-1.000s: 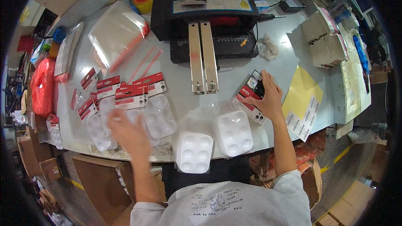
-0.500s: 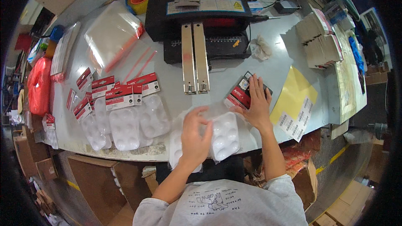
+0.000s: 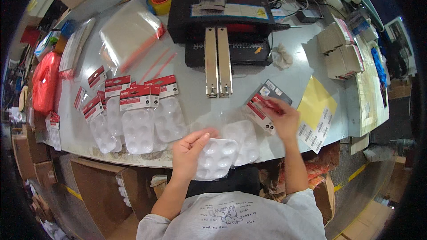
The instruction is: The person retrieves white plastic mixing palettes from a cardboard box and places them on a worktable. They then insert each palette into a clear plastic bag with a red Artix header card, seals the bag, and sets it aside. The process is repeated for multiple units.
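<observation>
Close to the table's front edge, my left hand [image 3: 188, 152] is closed on the top of a white plastic paint palette [image 3: 216, 159] with round wells, in a clear bag. Beside it on the table lies another bagged palette [image 3: 246, 143]. To the right, my right hand [image 3: 287, 119] pinches a red and white header card [image 3: 261, 114], its fingers partly blurred and covering some of it. Dark header cards [image 3: 276, 91] lie flat just behind that hand. Finished-looking palettes with red header cards [image 3: 138, 126] are heaped at the left.
A black machine [image 3: 180, 20] with two long metal arms [image 3: 217, 62] stands at the back centre. Clear bags [image 3: 129, 33] and a red bag [image 3: 46, 84] lie left. At right are a yellow sheet [image 3: 316, 98], barcode labels [image 3: 316, 133], stacked cards [image 3: 340, 55] and crumpled tissue [image 3: 282, 57].
My left hand has taken hold of a bagged palette and tilted it up. My right hand, flat on the cards before, has closed on a header card and drawn it nearer. The whole view has shifted slightly.
</observation>
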`<state>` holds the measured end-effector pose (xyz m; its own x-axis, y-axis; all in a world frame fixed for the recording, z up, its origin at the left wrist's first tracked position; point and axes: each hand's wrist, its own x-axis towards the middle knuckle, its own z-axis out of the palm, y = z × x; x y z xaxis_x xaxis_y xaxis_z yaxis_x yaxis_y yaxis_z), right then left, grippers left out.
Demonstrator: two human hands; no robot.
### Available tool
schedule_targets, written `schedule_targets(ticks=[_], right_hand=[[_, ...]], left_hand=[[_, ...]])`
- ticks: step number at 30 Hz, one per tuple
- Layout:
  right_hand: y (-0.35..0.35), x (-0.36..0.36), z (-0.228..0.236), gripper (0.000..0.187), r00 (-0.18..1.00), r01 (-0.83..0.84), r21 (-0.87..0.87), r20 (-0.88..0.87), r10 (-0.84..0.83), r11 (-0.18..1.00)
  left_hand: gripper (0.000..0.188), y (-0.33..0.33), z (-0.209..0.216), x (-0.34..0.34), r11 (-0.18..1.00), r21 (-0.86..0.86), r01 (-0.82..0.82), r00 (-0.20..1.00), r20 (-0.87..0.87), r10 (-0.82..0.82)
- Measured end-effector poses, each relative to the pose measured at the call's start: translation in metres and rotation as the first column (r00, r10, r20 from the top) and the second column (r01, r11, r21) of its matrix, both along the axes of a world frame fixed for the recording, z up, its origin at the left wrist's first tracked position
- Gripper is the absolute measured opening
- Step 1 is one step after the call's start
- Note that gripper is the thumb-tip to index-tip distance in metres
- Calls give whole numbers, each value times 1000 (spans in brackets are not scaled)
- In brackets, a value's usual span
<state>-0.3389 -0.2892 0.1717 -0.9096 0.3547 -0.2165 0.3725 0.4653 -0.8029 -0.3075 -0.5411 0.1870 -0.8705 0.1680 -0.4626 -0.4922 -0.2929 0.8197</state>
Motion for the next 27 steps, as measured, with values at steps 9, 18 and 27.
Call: schedule_targets(ticks=[9, 18, 27], right_hand=[[-52, -5, 61, 32, 845, -534, -116, -102, 525, 838], [-51, -3, 53, 30, 803, -596, -131, -107, 587, 792], [-28, 2, 32, 18, 906, -324, -491, 85, 415, 809]], left_hand=[[18, 6, 19, 10, 959, -270, 83, 978, -163, -131], [14, 8, 9, 11, 884, -466, 35, 971, -192, -140], [18, -1, -6, 4, 866, -404, -296, 939, -290, 185]])
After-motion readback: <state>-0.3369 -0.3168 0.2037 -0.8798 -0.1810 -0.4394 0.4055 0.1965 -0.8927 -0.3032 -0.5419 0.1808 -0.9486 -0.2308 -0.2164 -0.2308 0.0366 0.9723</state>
